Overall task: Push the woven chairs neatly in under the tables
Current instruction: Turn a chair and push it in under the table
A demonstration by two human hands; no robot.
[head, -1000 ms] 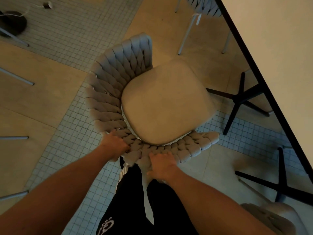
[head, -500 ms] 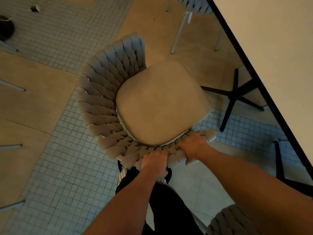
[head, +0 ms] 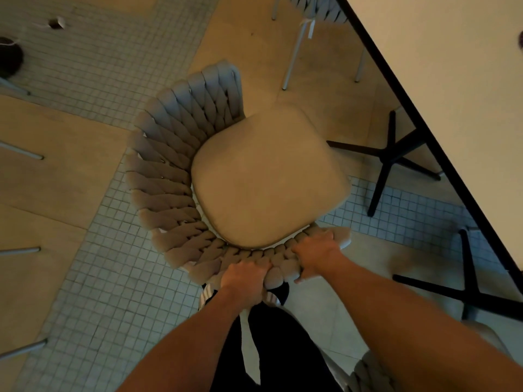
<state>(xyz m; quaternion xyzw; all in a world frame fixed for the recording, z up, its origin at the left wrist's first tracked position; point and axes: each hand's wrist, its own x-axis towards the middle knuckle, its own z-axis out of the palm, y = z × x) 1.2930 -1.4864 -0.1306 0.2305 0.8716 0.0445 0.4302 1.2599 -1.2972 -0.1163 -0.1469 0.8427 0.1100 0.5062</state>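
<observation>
A woven chair (head: 169,176) with a grey braided back and a beige seat cushion (head: 266,176) stands directly below me. My left hand (head: 244,281) grips the near edge of the braided back. My right hand (head: 318,256) grips the same rim further right, near its end. The chair's open front faces the cream table (head: 441,80) with a black edge at the upper right. The seat's front corner is close to the table's black cross-shaped foot (head: 387,157). The chair's legs are hidden beneath it.
A second black table foot (head: 469,281) stands at the right. Another woven chair (head: 314,9) sits at the top, with white legs. Part of a third chair (head: 365,372) shows at the bottom right. Thin grey legs (head: 22,151) poke in from the left. My legs stand behind the chair.
Both hands slid right along the chair back: the left from the left side to the middle, the right to the rim's end. The chair turned slightly toward the table.
</observation>
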